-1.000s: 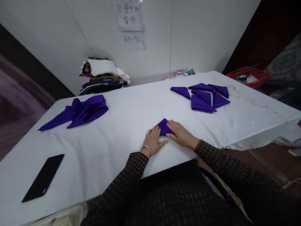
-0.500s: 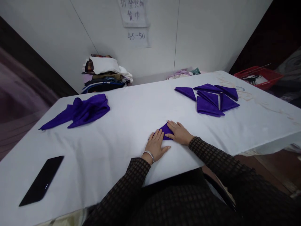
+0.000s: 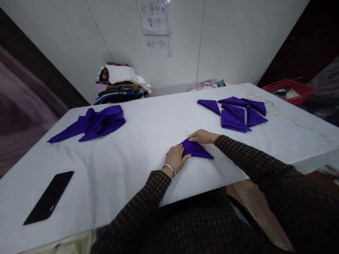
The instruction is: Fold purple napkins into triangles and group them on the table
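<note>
A purple napkin [image 3: 197, 150] folded into a triangle lies on the white table [image 3: 148, 123] in front of me. My left hand [image 3: 176, 160] rests flat on its left corner, fingers stretched out. My right hand [image 3: 202, 136] lies flat at the napkin's far tip, fingers extended. Neither hand grips the cloth. To the far right sit several folded purple triangles [image 3: 235, 113]. At the far left is a heap of unfolded purple napkins [image 3: 95, 121].
A black phone [image 3: 49, 197] lies near the table's front left edge. Stacked clothes [image 3: 120, 84] stand against the wall behind the table. A red basket [image 3: 290, 90] sits beyond the right end. Paper notes [image 3: 155, 21] hang on the wall.
My right hand has slid off the napkin's right side up to its far tip, uncovering the folded triangle. My left hand stayed on the left corner.
</note>
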### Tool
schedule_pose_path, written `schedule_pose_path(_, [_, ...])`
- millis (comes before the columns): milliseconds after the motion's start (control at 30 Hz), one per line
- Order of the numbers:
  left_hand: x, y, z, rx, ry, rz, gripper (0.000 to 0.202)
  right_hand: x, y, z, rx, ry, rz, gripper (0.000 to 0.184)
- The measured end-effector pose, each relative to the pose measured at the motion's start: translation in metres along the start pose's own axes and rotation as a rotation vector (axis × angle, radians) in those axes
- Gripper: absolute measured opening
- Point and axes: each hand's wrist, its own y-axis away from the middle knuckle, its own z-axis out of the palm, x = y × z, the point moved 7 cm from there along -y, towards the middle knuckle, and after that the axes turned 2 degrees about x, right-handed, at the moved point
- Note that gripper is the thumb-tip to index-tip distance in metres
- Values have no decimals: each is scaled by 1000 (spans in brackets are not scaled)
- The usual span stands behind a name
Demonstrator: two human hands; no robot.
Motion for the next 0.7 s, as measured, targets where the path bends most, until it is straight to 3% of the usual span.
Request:
schedule_pose_path(100, [-2, 4, 6, -7, -1, -8, 55, -4, -15, -3, 112, 91, 32, 34])
schedule_pose_path(200, [-2, 7, 9, -26, 4, -10, 54, -17, -24, 8, 234, 212, -2, 48])
schedule_pose_path(400, [-2, 9, 10, -55, 16, -7, 56, -23, -36, 38, 157, 310, -39, 54])
schedule_pose_path(700, [-1, 14, 10, -91, 31, -11, 61, 11, -49, 25, 177, 293, -35, 59])
